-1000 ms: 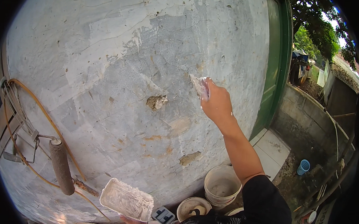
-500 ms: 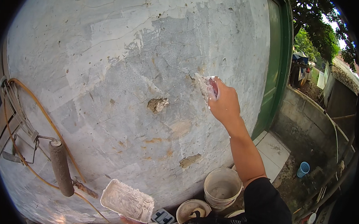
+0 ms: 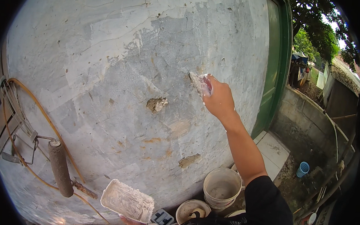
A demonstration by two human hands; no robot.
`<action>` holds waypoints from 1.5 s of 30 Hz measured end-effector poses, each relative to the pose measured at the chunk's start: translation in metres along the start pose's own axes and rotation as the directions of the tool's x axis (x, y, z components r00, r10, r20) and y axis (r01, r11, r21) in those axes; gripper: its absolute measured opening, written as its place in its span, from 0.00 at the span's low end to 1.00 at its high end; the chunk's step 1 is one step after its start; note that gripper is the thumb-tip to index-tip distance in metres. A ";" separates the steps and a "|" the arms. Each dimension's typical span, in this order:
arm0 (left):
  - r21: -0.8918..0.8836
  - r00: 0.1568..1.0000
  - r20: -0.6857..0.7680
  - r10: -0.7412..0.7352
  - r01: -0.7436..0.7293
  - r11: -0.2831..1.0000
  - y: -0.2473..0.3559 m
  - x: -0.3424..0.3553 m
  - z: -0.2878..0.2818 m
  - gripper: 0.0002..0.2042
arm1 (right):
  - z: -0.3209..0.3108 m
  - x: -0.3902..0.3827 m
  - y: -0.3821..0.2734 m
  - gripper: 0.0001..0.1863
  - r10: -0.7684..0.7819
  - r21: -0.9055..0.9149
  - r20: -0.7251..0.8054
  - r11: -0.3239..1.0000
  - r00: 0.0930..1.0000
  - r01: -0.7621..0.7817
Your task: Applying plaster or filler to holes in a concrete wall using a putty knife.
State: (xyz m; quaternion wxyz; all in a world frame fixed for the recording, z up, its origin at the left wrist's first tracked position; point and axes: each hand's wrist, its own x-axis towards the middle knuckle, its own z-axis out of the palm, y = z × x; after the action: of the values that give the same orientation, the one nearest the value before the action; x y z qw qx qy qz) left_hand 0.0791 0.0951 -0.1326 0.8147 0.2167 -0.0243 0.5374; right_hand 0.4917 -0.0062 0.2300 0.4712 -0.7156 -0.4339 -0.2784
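My right hand (image 3: 216, 97), flecked with white, is closed on a putty-coated scraper (image 3: 198, 83), its blade at the cracked, patchy pale wall (image 3: 89, 68), up and to the right of a broken hole (image 3: 156, 104). A second damaged patch (image 3: 189, 160) is lower down. Low in the view, my left hand (image 3: 133, 224), largely hidden, holds a rectangular white container (image 3: 126, 200) smeared with pale putty.
A dirty paint roller (image 3: 59, 168) and cords (image 3: 41, 105) hang at left. Buckets (image 3: 221, 186) and a basin (image 3: 192, 211) stand below. At right are a green door (image 3: 271, 96), pale tiles (image 3: 270, 154), a blue cup (image 3: 302, 169) and a low block wall (image 3: 300, 117).
My right hand with the scraper shifted slightly right, then back left and a little upward along the wall. The container in my left hand has barely moved.
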 end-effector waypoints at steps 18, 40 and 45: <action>0.086 1.000 0.002 0.006 -0.006 0.996 0.000 0.001 0.040 0.43 | -0.009 -0.001 0.013 0.12 0.013 0.019 0.063 1.000 0.998 -0.014; 0.290 0.989 -0.095 0.117 -0.085 0.953 -0.065 0.011 0.099 0.43 | -0.010 0.022 0.027 0.14 -0.061 0.061 0.110 0.997 0.992 0.055; 0.349 0.975 -0.132 0.176 -0.121 0.929 -0.074 0.007 0.100 0.43 | -0.012 0.016 0.032 0.16 -0.061 0.161 0.124 0.986 0.990 0.040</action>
State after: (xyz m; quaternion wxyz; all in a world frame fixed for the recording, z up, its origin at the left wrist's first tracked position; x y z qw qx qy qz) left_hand 0.1673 0.0391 -0.0644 0.7213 0.3071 0.1178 0.6096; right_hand 0.5277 -0.0173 0.2336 0.4904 -0.6813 -0.5020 -0.2085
